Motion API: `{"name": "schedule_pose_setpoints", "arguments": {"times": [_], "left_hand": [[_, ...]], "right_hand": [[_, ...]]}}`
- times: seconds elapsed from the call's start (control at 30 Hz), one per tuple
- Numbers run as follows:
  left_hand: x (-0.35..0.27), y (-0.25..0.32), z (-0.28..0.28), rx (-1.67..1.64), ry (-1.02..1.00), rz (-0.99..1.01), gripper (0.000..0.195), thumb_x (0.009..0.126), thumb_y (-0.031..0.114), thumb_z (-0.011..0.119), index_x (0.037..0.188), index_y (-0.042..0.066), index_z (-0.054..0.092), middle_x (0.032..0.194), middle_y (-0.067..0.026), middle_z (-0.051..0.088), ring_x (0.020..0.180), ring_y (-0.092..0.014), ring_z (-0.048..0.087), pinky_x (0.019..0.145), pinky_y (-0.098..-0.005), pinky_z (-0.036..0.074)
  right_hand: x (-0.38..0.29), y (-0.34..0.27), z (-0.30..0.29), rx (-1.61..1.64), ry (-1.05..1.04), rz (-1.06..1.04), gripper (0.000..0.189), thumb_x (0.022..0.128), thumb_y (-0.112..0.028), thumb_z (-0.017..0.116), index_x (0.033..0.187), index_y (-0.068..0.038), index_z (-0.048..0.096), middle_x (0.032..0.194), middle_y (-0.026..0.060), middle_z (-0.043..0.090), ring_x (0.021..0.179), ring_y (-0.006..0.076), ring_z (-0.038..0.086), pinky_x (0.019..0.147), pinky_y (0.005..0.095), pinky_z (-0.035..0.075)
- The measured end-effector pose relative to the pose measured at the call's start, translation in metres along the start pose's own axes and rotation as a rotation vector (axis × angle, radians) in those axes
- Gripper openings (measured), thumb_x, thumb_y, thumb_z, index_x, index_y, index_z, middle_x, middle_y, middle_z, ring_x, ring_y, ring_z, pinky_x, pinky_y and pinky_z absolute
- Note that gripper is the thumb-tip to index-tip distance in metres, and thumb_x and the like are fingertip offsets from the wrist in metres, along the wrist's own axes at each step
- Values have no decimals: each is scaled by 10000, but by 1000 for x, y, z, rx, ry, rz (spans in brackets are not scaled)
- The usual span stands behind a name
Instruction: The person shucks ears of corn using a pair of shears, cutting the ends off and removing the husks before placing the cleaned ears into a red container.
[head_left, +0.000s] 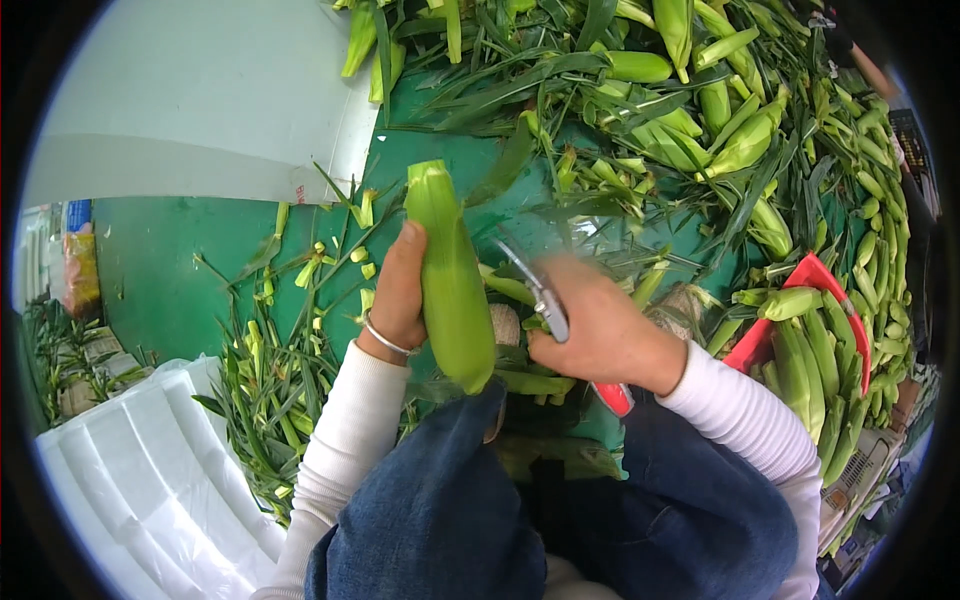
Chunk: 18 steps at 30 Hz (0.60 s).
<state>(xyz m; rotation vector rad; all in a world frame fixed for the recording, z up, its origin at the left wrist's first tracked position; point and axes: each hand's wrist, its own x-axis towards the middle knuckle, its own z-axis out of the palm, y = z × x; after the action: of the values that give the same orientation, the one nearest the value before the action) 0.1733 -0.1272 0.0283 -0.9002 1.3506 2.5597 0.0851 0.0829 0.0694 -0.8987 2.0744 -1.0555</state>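
My left hand (397, 296), with a silver bangle at its wrist, grips an ear of corn in its green husk (456, 300). The ear stands nearly upright in view, its pale cut end at the top. Just to the right, my right hand (604, 322) is closed on a pair of pruning shears (551, 304). Their grey metal head points up and left, apart from the ear, and a red grip shows below the hand. Motion blurs the back of this hand. Trimmed stalk pieces (360, 255) and leaf strips lie left of the ear on the green surface (165, 277).
A large heap of corn ears and leaves (675, 135) spreads across the top and right. At the right, a red container (817, 270) holds husked-over ears. White foam boxes stand at upper left (210, 97) and lower left (150, 480). Part of another person's arm shows at the upper right edge.
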Motion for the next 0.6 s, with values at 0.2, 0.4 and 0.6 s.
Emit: {"name": "schedule_pose_setpoints", "arguments": {"times": [0.2,0.4,0.6], "left_hand": [[0,-15,13,61,-3,13,477,963,453,397,1137,31,535,962,-119,645,808,-226,640,726,-366,543],[-17,-24,40,-95,-217,-117,425,921,353,462,1187,21,469,1000,-103,616,897,-202,606,769,-325,512],[-20,-7,56,69,-107,363,413,854,168,589,1214,38,433,1140,-91,543,1045,-183,540,908,-328,456]], "right_hand": [[8,-2,15,-101,71,-145,453,693,-147,619,1065,76,485,865,256,581,826,410,592,758,472,482],[21,-7,-20,284,325,167,460,722,-162,656,1082,48,460,699,181,602,626,319,621,618,377,516],[3,6,-10,389,83,58,755,663,-304,832,1218,-3,418,1051,145,572,955,221,579,826,336,470]]}}
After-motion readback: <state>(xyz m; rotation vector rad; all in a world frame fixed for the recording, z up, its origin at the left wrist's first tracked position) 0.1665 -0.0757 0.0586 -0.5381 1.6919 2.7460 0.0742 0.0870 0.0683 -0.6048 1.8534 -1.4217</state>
